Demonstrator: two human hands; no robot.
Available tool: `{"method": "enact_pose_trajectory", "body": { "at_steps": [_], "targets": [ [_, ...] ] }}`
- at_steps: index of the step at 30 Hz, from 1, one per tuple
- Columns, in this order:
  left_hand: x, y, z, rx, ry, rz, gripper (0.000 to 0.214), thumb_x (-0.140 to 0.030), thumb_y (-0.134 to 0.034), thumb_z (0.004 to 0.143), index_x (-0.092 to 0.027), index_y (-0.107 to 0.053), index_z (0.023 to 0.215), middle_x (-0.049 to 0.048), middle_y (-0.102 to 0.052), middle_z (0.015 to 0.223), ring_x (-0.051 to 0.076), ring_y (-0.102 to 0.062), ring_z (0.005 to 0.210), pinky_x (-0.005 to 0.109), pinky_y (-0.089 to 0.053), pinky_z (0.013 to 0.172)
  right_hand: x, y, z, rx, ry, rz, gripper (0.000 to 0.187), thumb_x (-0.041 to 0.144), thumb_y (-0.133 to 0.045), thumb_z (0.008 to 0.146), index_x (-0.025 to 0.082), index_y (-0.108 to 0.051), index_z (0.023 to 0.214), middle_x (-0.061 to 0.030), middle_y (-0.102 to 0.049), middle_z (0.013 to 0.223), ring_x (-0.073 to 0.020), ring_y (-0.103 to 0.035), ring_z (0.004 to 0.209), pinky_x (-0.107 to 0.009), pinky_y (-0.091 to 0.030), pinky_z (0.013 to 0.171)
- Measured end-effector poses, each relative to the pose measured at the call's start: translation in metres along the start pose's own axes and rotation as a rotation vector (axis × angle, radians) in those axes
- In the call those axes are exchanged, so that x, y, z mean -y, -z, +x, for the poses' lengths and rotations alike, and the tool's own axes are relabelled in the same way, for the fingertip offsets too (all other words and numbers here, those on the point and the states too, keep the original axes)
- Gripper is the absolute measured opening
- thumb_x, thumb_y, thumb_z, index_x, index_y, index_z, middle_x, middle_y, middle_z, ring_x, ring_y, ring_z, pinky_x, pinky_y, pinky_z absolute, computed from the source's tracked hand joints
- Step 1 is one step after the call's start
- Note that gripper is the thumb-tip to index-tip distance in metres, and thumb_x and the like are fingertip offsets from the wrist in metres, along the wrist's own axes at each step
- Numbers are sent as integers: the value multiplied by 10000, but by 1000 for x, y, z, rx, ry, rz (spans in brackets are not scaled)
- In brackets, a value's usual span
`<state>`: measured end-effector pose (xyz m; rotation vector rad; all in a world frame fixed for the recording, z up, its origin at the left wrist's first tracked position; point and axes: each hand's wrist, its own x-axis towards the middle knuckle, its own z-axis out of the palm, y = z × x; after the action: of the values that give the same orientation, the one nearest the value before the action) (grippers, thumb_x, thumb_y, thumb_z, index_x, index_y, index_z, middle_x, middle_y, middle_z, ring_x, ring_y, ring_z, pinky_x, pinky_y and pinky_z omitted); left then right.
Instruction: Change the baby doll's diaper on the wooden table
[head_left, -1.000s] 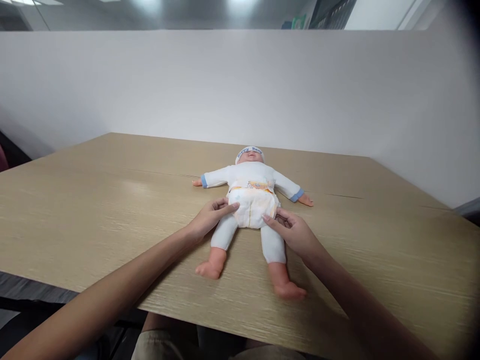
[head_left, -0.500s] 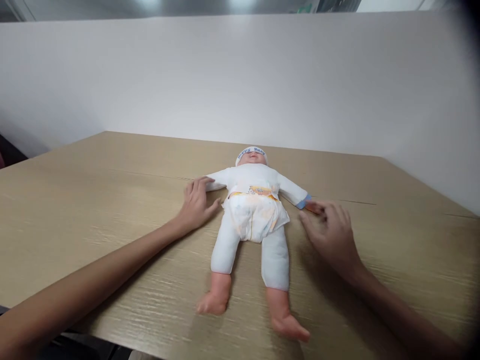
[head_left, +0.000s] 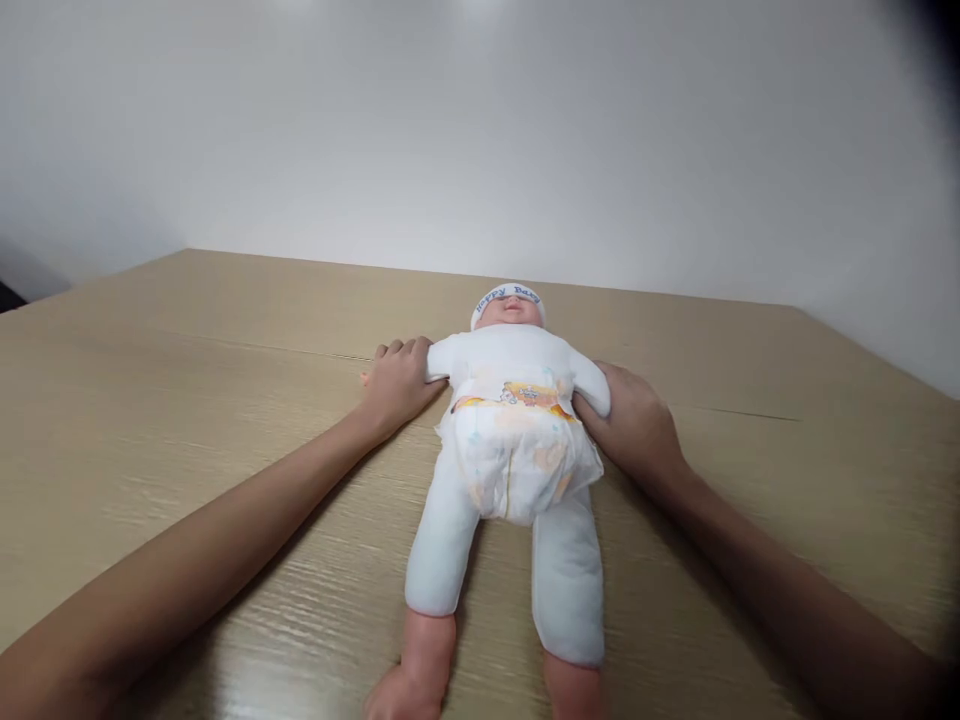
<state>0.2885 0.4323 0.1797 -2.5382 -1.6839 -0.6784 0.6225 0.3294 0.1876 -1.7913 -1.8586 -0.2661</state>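
A baby doll (head_left: 517,350) in a white suit lies on its back, head away from me and feet toward me. Its white headband (head_left: 508,294) carries blue lettering. A diaper (head_left: 517,465) with orange and yellow print is around its hips, over the suit. My left hand (head_left: 401,380) is wrapped over the doll's arm on the left, with a bit of the doll's hand showing past my knuckles. On the other side, my right hand (head_left: 637,415) grips the doll's other arm, its thumb beside the diaper's edge; the fingers behind the sleeve are partly hidden.
The doll rests on a wood-grain table (head_left: 262,400). A plain pale wall (head_left: 480,150) rises behind the table's far edge. The doll's feet reach the bottom of the view, one of them cut off.
Both hands have moved in from beside the doll's arms and closed on them. The doll appears larger and nearer, its feet now at the bottom edge. The view has tilted down slightly.
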Motion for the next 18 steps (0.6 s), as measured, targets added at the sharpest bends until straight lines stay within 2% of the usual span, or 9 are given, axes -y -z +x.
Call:
{"method": "enact_pose_trajectory", "body": {
  "at_steps": [4, 7, 9, 11, 14, 16, 18],
  "targets": [
    [-18, 15, -7, 67, 124, -165, 332, -384, -702, 883, -171, -647, 1132, 227, -762, 1087, 446, -669, 1136, 504, -411, 1009, 22, 7, -2, 62, -79, -42, 368, 396, -517, 1007, 180, -684, 1254, -185, -781, 1168, -345, -701, 1009, -384, -461, 775],
    [-34, 38, -28, 109, 186, -286, 291, -406, -695, 886, -190, -643, 1073, 202, -780, 1012, 411, -722, 981, 430, -460, 851, 43, 22, -9, 144, -183, -10, 340, 371, -523, 989, 161, -695, 1195, -204, -788, 1134, -334, -714, 947, -363, -434, 726],
    [-43, 59, -55, 113, 190, -380, 294, -472, -678, 912, -216, -636, 1051, 175, -793, 1024, 382, -734, 914, 380, -448, 753, 54, 40, -21, 176, -214, 46, 339, 383, -565, 957, 176, -702, 1187, -190, -800, 1143, -328, -726, 942, -351, -442, 713],
    [-53, 84, -95, 94, 186, -508, 320, -523, -698, 907, -245, -631, 1050, 140, -798, 1054, 370, -733, 921, 355, -432, 724, 59, 64, -42, 196, -204, 163, 375, 400, -604, 921, 208, -700, 1229, -150, -810, 1178, -321, -737, 970, -342, -471, 727],
    [-70, 122, -176, 78, 168, -611, 323, -475, -752, 866, -271, -621, 1079, 104, -786, 1010, 372, -720, 921, 354, -423, 725, 64, 110, -90, 240, -201, 405, 437, 414, -629, 877, 235, -701, 1268, -98, -821, 1153, -319, -744, 973, -361, -517, 769],
    [-85, 140, -239, 138, 159, -653, 376, -440, -788, 837, -289, -605, 1129, 92, -781, 1010, 369, -721, 924, 371, -450, 743, 70, 143, -129, 271, -185, 504, 434, 429, -632, 878, 240, -714, 1260, -81, -820, 1130, -313, -743, 950, -382, -539, 798],
    [-99, 147, -304, 274, 149, -762, 462, -416, -819, 819, -314, -588, 1206, 83, -789, 1069, 350, -738, 948, 374, -504, 770, 80, 174, -170, 326, -144, 569, 428, 432, -633, 918, 256, -708, 1301, -81, -803, 1218, -312, -739, 1009, -406, -559, 863]
  ]
}}
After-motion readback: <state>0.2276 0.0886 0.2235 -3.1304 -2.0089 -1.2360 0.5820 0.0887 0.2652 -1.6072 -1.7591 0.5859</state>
